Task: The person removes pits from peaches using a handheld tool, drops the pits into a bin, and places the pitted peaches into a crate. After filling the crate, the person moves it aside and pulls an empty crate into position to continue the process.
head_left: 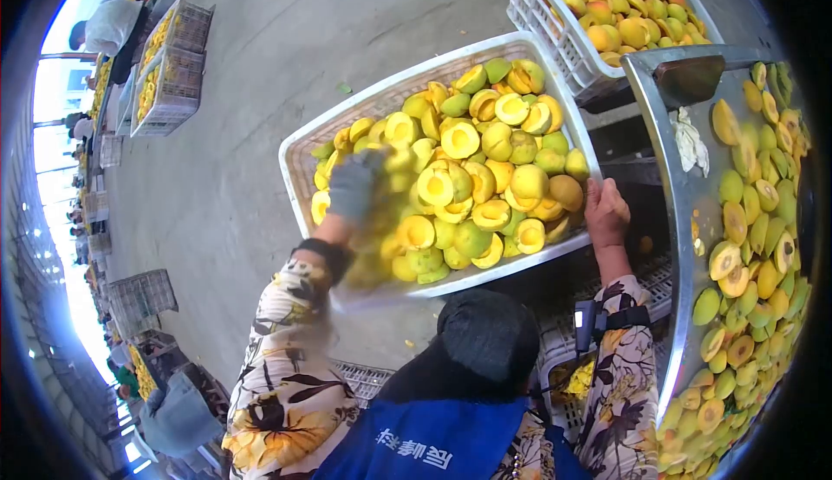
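Observation:
A white plastic crate (399,76) full of halved yellow-green stone fruit, like peaches (459,140), is tilted in front of me. Many halves show a hollow where the stone sat. My left hand (354,187), in a grey glove, is over the fruit at the crate's left end; its fingers and the fruit beside it are smeared by motion. My right hand (607,211) is bare and closed round the crate's right rim. A dark band is on the left wrist, and a strapped device (588,320) is on the right forearm.
A metal-edged table (663,164) on the right carries many fruit halves and a crumpled white cloth (690,142). Another white crate (555,34) of fruit stands at the upper right. Stacked crates (173,90) and people are to the left, across the concrete floor (260,47).

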Available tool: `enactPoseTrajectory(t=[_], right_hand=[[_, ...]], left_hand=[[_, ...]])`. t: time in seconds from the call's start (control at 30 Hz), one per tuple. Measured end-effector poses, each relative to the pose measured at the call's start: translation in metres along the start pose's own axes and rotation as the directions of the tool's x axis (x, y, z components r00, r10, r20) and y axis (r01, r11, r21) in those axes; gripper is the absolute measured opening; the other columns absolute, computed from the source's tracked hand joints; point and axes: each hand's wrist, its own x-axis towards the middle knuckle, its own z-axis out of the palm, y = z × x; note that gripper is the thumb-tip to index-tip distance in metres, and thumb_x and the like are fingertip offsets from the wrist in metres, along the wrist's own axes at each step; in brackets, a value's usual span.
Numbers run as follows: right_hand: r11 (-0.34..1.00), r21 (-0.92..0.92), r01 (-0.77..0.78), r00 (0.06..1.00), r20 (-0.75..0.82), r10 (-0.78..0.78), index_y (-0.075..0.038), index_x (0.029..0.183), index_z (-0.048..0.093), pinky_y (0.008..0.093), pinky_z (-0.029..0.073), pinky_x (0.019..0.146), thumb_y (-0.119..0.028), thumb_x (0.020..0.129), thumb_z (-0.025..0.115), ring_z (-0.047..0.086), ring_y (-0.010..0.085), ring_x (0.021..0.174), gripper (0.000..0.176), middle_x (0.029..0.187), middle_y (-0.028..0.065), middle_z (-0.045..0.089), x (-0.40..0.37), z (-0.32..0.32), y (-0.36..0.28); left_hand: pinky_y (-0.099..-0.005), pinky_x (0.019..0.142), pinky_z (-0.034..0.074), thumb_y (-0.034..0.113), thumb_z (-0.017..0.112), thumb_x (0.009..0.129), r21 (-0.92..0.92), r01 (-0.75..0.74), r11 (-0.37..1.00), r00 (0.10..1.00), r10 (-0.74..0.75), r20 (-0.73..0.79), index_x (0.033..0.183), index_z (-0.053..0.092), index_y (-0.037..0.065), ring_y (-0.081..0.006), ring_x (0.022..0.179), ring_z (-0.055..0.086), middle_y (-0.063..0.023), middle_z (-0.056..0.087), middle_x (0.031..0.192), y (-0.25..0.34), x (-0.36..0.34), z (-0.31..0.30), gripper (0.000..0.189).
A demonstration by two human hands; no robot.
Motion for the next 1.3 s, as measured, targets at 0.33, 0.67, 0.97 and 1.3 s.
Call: enactPoseTrajectory(t=[0.33,0.67,0.97,1.3], right_hand=[[0.998,0.056,0.026,0.999,-0.047,-0.024,-0.007,0.075,0.044,0.0431,0.045,0.050,-0.035,0.086,0.047,0.056,0.0346,0.058,0.031,0.065,0.0145,0.056,-0.001,0.001,0.001],[1.000,0.005,-0.025,1.000,0.008,0.025,-0.007,0.075,0.044,0.0441,0.044,0.051,-0.037,0.086,0.046,0.055,0.0352,0.058,0.032,0.065,0.0136,0.055,-0.003,-0.004,-0.003],[0.999,0.038,-0.008,0.997,-0.074,0.011,-0.008,0.076,0.046,0.0435,0.044,0.055,-0.036,0.084,0.048,0.056,0.0335,0.067,0.030,0.073,0.0131,0.054,0.000,-0.007,-0.006],[0.998,0.038,-0.055,0.998,-0.015,0.056,-0.008,0.076,0.048,0.0440,0.045,0.058,-0.038,0.083,0.049,0.056,0.0331,0.067,0.031,0.073,0.0129,0.055,0.001,-0.001,-0.006]], left_hand=[[-0.0401,0.082,0.042,0.010,0.055,0.075,-0.028,-0.216,0.976,0.935,0.198,-0.294,0.120,0.045,0.011,-0.0304,0.106,0.047,-0.0123,0.046,0.117,0.014,0.031,-0.037,0.047],[-0.0411,0.102,0.025,0.017,0.059,0.071,0.204,-0.172,0.964,0.975,0.136,0.176,0.133,0.029,0.019,-0.0367,0.124,0.028,-0.0095,0.029,0.137,0.023,0.105,-0.002,0.069],[-0.0518,0.102,0.012,0.048,0.033,0.086,0.088,-0.333,0.939,0.942,0.335,-0.015,0.132,0.032,0.020,-0.0334,0.127,0.023,-0.0071,0.025,0.140,0.139,0.028,-0.024,0.054],[-0.0522,0.102,0.011,0.042,0.037,0.086,0.075,-0.292,0.954,0.957,0.291,0.023,0.134,0.027,0.023,-0.0305,0.127,0.025,-0.0060,0.024,0.140,0.104,0.021,-0.013,0.052]])
